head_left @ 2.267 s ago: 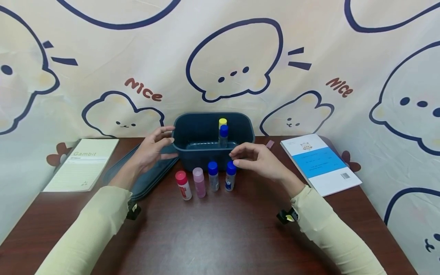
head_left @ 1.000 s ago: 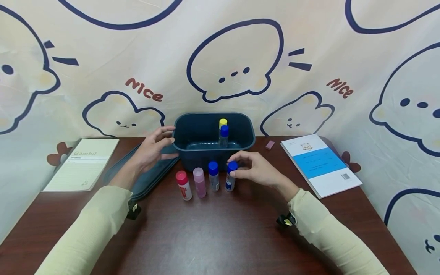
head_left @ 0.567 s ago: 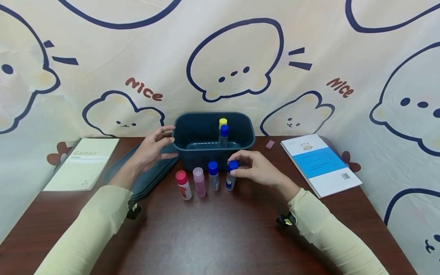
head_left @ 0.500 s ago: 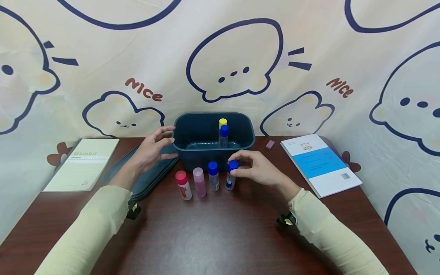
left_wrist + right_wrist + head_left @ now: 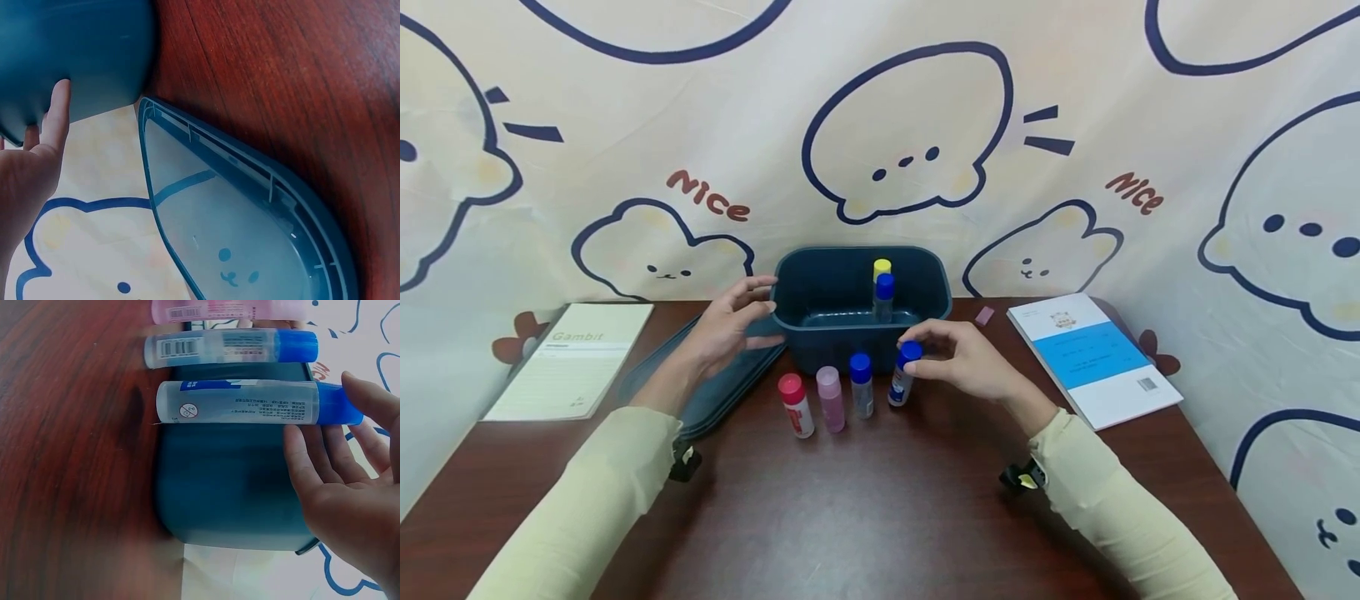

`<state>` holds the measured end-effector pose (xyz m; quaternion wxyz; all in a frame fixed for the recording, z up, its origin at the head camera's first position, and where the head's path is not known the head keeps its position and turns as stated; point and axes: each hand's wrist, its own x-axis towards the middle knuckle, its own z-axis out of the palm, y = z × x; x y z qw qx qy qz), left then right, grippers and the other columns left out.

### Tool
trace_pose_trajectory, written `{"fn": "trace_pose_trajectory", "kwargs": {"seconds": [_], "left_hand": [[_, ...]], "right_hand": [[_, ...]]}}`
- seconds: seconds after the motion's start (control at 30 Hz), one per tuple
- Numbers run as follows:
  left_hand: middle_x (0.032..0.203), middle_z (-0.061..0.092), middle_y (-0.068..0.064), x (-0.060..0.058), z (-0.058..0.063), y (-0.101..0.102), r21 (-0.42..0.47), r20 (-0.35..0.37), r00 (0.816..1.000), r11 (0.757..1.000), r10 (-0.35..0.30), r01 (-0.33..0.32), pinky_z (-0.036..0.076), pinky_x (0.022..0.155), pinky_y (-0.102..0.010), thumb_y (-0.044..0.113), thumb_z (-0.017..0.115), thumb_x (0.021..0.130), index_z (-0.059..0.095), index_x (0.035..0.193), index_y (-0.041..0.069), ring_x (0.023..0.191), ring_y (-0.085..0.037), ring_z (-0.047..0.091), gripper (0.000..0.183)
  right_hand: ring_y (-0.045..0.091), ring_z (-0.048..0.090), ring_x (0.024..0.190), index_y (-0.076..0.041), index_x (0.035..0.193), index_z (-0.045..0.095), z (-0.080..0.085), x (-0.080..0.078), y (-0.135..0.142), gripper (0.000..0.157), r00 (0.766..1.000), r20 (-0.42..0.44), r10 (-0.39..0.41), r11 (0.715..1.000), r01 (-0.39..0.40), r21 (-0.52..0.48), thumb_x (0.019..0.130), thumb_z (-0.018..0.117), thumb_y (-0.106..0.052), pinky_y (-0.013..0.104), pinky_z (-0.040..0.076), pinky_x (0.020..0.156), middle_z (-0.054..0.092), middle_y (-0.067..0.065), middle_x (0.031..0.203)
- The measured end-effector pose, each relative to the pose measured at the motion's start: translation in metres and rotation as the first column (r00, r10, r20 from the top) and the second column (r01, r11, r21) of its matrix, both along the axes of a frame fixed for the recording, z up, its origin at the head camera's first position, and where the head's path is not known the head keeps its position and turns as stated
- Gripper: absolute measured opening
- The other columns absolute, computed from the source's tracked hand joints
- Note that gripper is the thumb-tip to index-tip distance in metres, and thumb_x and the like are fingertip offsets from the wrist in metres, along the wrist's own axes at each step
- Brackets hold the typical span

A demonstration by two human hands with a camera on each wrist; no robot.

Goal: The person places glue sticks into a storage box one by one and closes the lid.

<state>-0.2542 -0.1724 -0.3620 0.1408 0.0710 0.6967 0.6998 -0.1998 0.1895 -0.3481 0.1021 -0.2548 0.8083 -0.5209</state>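
My right hand (image 5: 962, 354) pinches the blue cap of a clear glue stick (image 5: 231, 402) between thumb and fingers. The glue stick leans a little, close over the table in front of the dark blue bin (image 5: 820, 342). With fingers extended, my left hand (image 5: 730, 325) rests against the bin's left side. Standing in a row to the left of the held one are another blue-capped glue stick (image 5: 862, 387), a pink one (image 5: 831, 400) and a red-capped white one (image 5: 797, 407). Inside the bin stand a blue-capped stick (image 5: 884, 298) and a yellow-capped one (image 5: 882, 267).
The bin's lid (image 5: 225, 206) leans under my left forearm. A cream notebook (image 5: 572, 358) lies at the far left of the table (image 5: 850, 517), a blue-and-white book (image 5: 1090, 358) at the right. Near the bin's right corner is a small pink block (image 5: 985, 316). A patterned cloth hangs behind.
My right hand came down onto the blue-capped glue stick and took hold of its cap. The stick has since risen slightly and tilted. My left hand stays at the bin.
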Motion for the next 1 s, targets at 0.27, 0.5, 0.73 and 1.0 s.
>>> {"fn": "trace_pose_trajectory", "kwargs": {"seconds": [0.27,0.5,0.73,1.0], "left_hand": [[0.165,0.015,-0.015,0.000,0.001,0.002,-0.012,-0.007,1.000,1.000,0.004,-0.004,0.049,0.098,-0.057,0.016,0.047,0.108,0.031,0.157,0.013,0.146,-0.041,0.022,0.052],[0.164,0.016,-0.015,0.000,0.000,0.001,-0.004,0.000,1.000,1.000,0.006,-0.006,0.050,0.097,-0.056,0.014,0.046,0.108,0.030,0.156,0.012,0.145,-0.041,0.023,0.051],[0.164,0.017,-0.016,0.000,0.001,0.001,-0.006,-0.002,1.000,1.000,0.008,-0.008,0.049,0.098,-0.057,0.013,0.046,0.108,0.030,0.156,0.011,0.145,-0.041,0.023,0.050],[0.164,0.018,-0.016,0.000,0.001,0.001,-0.002,0.001,1.000,1.000,0.012,-0.012,0.050,0.098,-0.057,0.012,0.045,0.108,0.030,0.156,0.011,0.144,-0.043,0.025,0.050]], "right_hand": [[0.029,0.061,0.112,-0.009,0.126,0.067,0.012,0.000,-0.001,0.033,0.999,0.006,-0.049,0.998,0.049,-0.039,0.094,0.073,-0.014,0.042,0.056,0.092,0.066,0.009,0.119],[0.028,0.061,0.111,-0.009,0.124,0.066,0.018,0.000,-0.004,0.032,0.998,-0.015,-0.055,0.996,0.054,-0.070,0.093,0.074,-0.012,0.040,0.058,0.089,0.065,0.009,0.119],[0.029,0.061,0.110,-0.006,0.120,0.064,0.024,-0.004,-0.008,0.029,0.997,-0.029,-0.073,0.992,0.070,-0.101,0.093,0.074,-0.009,0.036,0.059,0.088,0.064,0.011,0.117],[0.031,0.060,0.107,-0.006,0.115,0.062,0.030,-0.007,-0.012,0.027,0.993,-0.045,-0.110,0.986,0.104,-0.127,0.091,0.075,-0.008,0.040,0.059,0.086,0.062,0.011,0.114]]}}
